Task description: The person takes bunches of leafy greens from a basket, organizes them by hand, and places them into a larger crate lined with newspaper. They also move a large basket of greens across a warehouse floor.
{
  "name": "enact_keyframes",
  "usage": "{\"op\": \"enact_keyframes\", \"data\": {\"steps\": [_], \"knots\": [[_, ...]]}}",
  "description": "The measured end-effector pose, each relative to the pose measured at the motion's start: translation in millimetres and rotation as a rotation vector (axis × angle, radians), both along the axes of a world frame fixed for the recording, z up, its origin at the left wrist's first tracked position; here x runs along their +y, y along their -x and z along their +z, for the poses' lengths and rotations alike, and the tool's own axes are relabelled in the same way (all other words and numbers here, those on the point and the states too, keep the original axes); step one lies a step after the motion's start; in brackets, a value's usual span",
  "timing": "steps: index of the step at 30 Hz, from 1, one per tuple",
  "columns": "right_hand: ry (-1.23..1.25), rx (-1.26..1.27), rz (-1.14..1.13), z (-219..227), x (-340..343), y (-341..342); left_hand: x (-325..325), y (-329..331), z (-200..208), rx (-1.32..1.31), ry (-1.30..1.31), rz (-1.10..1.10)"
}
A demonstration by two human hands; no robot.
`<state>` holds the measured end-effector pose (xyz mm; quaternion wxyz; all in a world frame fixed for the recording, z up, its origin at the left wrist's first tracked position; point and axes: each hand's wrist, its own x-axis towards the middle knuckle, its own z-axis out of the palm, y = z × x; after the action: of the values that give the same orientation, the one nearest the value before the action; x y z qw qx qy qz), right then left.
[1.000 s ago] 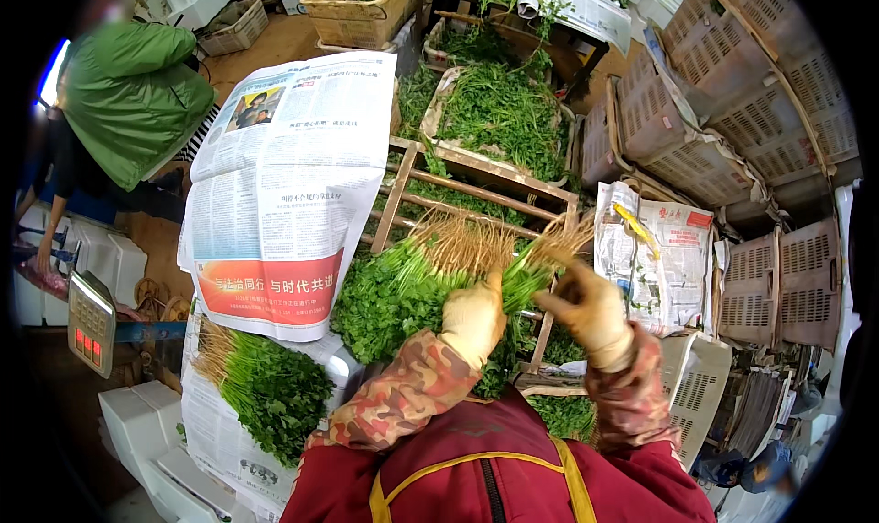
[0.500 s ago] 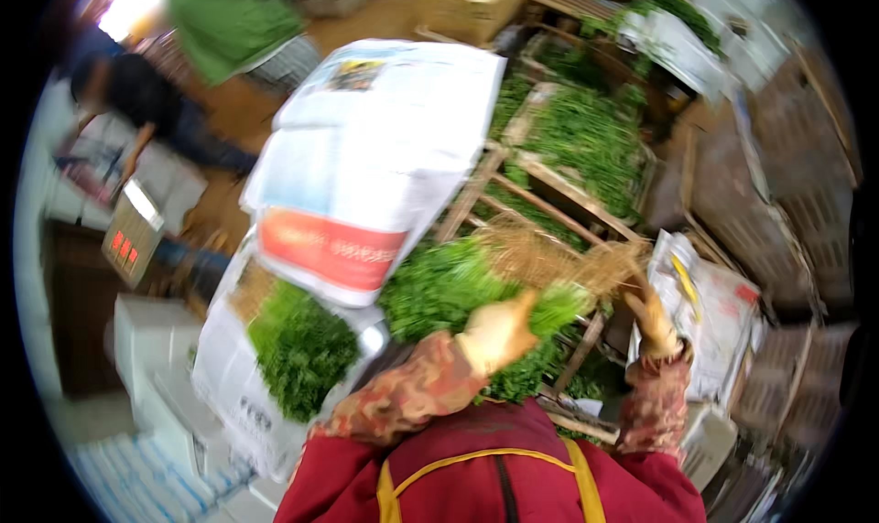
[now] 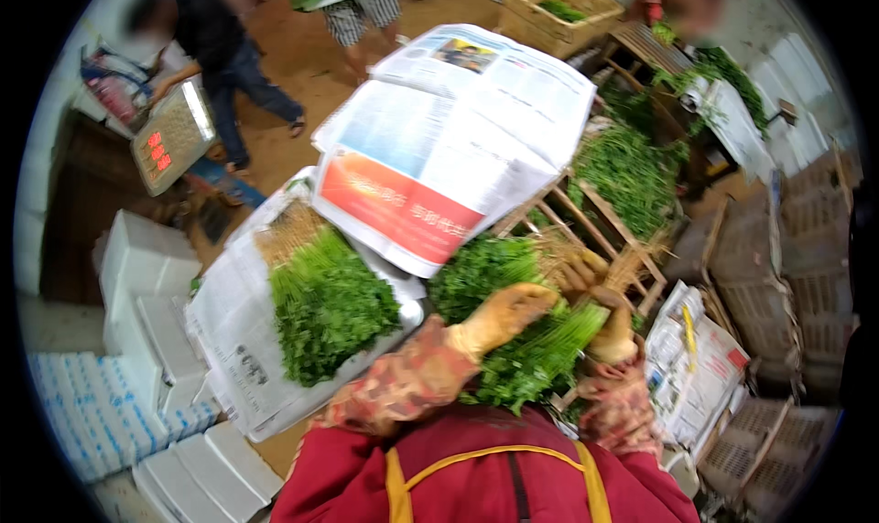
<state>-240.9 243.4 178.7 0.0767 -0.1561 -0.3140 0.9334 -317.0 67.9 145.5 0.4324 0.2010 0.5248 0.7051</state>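
Observation:
My left hand [image 3: 513,317], in a tan glove, is closed over a bunch of leafy greens with pale green stems [image 3: 540,356], which look like coriander. My right hand [image 3: 612,333], gloved too, is closed at the root end of the greens, its curled fingers among the brown roots. Another heap of the same greens [image 3: 483,274] lies just beyond my left hand, partly under a newspaper sheet [image 3: 412,143]. To the left, a neat pile of greens [image 3: 334,317] rests on newspaper [image 3: 240,340], roots pointing away from me.
Wooden crates [image 3: 600,216] hold loose greens [image 3: 632,171] ahead on the right. White foam boxes [image 3: 146,267] stand at the left, stacked plastic crates [image 3: 760,258] at the right. A person in dark clothes [image 3: 220,47] is beside a scale [image 3: 174,139]; others work farther back.
My right hand has moved left and closed in on the roots beside my left hand. The view has shifted, and the newspaper and pile appear farther right.

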Motion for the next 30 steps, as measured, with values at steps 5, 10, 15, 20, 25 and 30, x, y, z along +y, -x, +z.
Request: {"op": "enact_keyframes", "data": {"steps": [5,10,15,20,25,30], "knots": [[0.118,0.103,0.104,-20,-23,16,-22,-7,32,0.331,0.115,0.119],[0.001,0.150,0.182,-10,-42,25,-36,-4,44,0.821,0.262,0.194],[0.028,0.170,0.202,-11,-51,21,-35,-11,34,0.061,0.194,0.116],[-0.107,0.153,0.219,-11,-48,17,-27,-11,8,0.203,0.146,0.206],[-0.133,0.033,0.205,-14,-39,16,-29,7,11,0.127,0.172,0.301],[-0.534,-0.179,0.187,-16,-47,-3,1,3,28,0.681,0.339,0.308]]}}
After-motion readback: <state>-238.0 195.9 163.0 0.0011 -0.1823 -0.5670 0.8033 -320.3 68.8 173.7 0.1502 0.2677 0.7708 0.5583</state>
